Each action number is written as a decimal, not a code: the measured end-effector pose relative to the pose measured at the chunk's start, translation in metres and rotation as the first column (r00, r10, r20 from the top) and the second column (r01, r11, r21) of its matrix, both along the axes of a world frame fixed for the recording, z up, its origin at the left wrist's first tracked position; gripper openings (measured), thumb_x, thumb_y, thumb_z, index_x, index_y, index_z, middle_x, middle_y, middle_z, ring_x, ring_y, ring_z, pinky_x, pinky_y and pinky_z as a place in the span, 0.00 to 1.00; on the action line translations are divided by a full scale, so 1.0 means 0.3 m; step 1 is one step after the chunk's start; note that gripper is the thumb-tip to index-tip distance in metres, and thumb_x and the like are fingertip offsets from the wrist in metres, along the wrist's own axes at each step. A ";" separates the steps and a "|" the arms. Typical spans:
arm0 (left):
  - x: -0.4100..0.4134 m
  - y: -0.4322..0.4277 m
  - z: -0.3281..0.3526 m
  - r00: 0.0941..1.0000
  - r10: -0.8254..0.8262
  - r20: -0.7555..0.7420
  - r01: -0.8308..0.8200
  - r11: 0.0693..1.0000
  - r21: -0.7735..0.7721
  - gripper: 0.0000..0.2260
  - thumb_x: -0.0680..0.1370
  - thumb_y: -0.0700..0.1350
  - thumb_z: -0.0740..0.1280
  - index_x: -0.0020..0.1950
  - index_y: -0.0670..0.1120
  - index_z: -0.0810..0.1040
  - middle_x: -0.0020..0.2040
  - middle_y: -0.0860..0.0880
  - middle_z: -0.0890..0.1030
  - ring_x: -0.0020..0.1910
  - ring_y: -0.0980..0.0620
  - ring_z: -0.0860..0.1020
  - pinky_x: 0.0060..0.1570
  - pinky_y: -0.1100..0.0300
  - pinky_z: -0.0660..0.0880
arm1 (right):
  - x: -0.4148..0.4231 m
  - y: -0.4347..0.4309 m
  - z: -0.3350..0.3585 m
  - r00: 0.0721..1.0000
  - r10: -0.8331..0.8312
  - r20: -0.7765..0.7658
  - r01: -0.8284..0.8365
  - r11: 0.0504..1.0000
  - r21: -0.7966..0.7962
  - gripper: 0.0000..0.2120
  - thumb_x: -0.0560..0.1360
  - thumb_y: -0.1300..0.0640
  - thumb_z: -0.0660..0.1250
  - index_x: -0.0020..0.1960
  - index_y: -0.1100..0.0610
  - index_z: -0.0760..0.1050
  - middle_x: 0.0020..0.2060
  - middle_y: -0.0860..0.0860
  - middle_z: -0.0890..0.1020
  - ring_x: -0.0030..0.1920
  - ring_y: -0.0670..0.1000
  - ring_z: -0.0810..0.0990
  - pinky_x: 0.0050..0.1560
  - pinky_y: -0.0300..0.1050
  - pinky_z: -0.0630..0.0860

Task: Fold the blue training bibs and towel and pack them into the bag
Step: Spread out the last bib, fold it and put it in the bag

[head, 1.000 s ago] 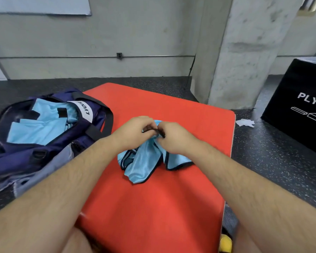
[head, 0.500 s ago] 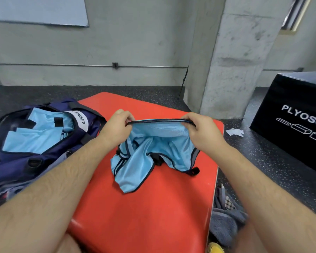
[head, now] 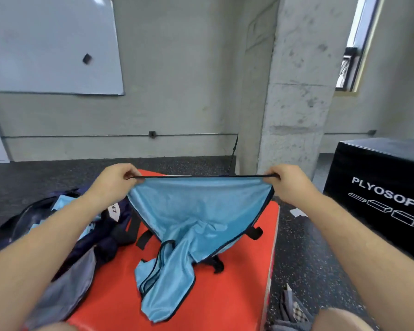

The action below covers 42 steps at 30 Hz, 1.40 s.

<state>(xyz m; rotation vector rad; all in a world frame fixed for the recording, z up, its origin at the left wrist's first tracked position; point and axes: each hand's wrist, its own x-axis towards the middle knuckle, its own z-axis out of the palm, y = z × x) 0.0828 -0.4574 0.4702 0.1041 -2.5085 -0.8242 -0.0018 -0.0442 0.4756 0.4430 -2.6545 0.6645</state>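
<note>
Bare, lightly haired forearms [head: 46, 254] run to the left hand [head: 112, 185] and right hand [head: 289, 185]; knees [head: 342, 318] perhaps bare too.

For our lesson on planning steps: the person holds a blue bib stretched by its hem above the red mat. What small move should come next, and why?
Probably lay the blue bib flat on the red mat: left hand and right hand pinch its hem taut, but the lower part hangs bunched.

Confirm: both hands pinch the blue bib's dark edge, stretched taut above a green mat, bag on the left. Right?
Wrong: the head view shows a red mat. The left hand and right hand pinch the blue bib by its dark edge, taut above the mat, bag on the left.
</note>
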 end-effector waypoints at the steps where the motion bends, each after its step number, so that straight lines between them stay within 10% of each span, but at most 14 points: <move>1: 0.027 -0.001 0.038 1.000 -0.013 0.022 0.013 1.000 0.018 0.06 0.75 0.42 0.74 0.40 0.51 0.82 0.40 0.52 0.83 0.43 0.52 0.80 0.39 0.67 0.70 | 0.020 0.012 0.029 1.000 0.011 0.015 -0.011 1.000 -0.013 0.04 0.78 0.57 0.69 0.45 0.54 0.81 0.41 0.51 0.82 0.45 0.53 0.80 0.45 0.48 0.76; 8: 0.249 0.005 0.329 0.985 -0.129 0.115 0.111 0.982 0.153 0.06 0.69 0.44 0.80 0.40 0.46 0.84 0.35 0.53 0.84 0.35 0.58 0.80 0.38 0.69 0.72 | 0.230 0.155 0.325 0.898 0.280 0.340 -0.163 0.928 -0.334 0.05 0.74 0.57 0.74 0.47 0.58 0.81 0.25 0.53 0.76 0.25 0.48 0.69 0.31 0.38 0.66; 14: 0.030 -0.012 0.475 0.976 -0.014 0.217 -0.017 0.990 0.138 0.09 0.72 0.40 0.78 0.46 0.42 0.78 0.34 0.43 0.81 0.24 0.51 0.80 0.27 0.62 0.72 | 0.034 0.031 0.443 0.873 0.232 0.430 -0.057 0.923 -0.381 0.05 0.77 0.66 0.71 0.48 0.63 0.74 0.42 0.59 0.84 0.45 0.57 0.87 0.41 0.43 0.84; 19: -0.247 -0.032 0.624 0.993 0.115 -0.021 -0.099 0.926 0.365 0.11 0.74 0.33 0.74 0.39 0.43 0.74 0.42 0.38 0.79 0.32 0.45 0.78 0.26 0.59 0.79 | -0.242 -0.152 0.563 0.996 -0.087 0.024 0.090 0.954 -0.285 0.08 0.77 0.61 0.68 0.40 0.55 0.75 0.40 0.53 0.82 0.44 0.55 0.81 0.44 0.47 0.78; 22: -0.324 -0.052 0.753 0.960 0.180 -0.214 -0.107 0.944 0.313 0.06 0.74 0.36 0.74 0.42 0.44 0.78 0.43 0.43 0.80 0.42 0.45 0.77 0.41 0.57 0.76 | -0.303 -0.201 0.711 0.982 -0.089 -0.166 0.017 0.919 -0.395 0.06 0.78 0.63 0.63 0.44 0.56 0.76 0.40 0.53 0.79 0.43 0.56 0.76 0.39 0.42 0.69; 28: -0.333 -0.074 0.928 0.903 0.142 -0.405 -0.017 0.955 0.296 0.09 0.75 0.37 0.71 0.40 0.50 0.76 0.38 0.55 0.77 0.42 0.52 0.76 0.37 0.64 0.68 | -0.286 -0.218 0.888 0.921 -0.050 -0.387 -0.142 0.881 -0.451 0.10 0.79 0.62 0.63 0.53 0.55 0.82 0.46 0.49 0.83 0.47 0.49 0.79 0.45 0.38 0.70; 36: -0.212 -0.049 0.665 0.929 0.084 -0.361 0.051 0.936 0.349 0.10 0.74 0.37 0.74 0.40 0.50 0.77 0.39 0.51 0.79 0.40 0.53 0.75 0.36 0.72 0.69 | -0.147 -0.180 0.591 0.962 -0.025 -0.272 -0.103 0.889 -0.447 0.09 0.78 0.60 0.63 0.47 0.50 0.81 0.35 0.45 0.80 0.34 0.48 0.77 0.28 0.30 0.68; 42: -0.090 -0.004 0.163 0.980 0.118 -0.161 -0.050 0.926 0.374 0.09 0.74 0.36 0.72 0.40 0.50 0.79 0.39 0.50 0.81 0.38 0.53 0.77 0.33 0.71 0.72 | -0.026 -0.128 0.101 0.996 0.011 -0.093 -0.053 0.887 -0.459 0.08 0.78 0.62 0.65 0.50 0.53 0.82 0.42 0.49 0.84 0.37 0.40 0.79 0.36 0.28 0.71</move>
